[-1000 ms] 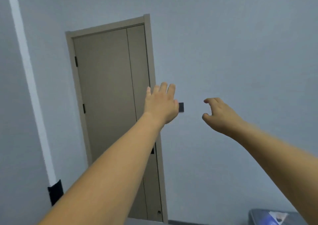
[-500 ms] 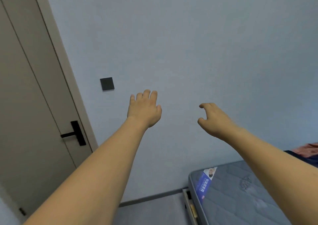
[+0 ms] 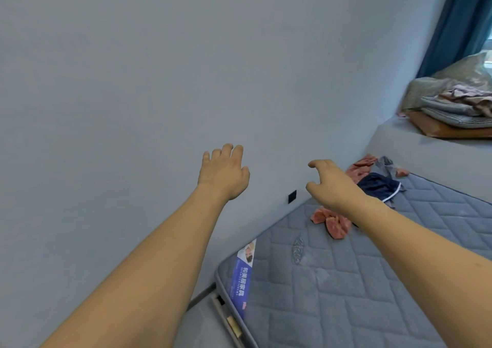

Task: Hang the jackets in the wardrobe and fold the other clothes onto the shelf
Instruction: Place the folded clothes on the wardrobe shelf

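Bare mattress (image 3: 372, 281) w/ clothes (image 3: 378, 185) near its far end. Left hand (image 3: 223, 177) & right hand (image 3: 330, 185) loosely spread, empty. Best to grab one garment at a time.

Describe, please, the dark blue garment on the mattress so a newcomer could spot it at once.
Start at the grey quilted mattress against the wall. Near its far end, clothes lie scattered. The navy garment is the only dark one, edged with thin white piping, between the pink clothes and a grey piece.

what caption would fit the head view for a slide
Both bare hands, left and right, reach out empty toward crumpled clothes on a grey quilted mattress.
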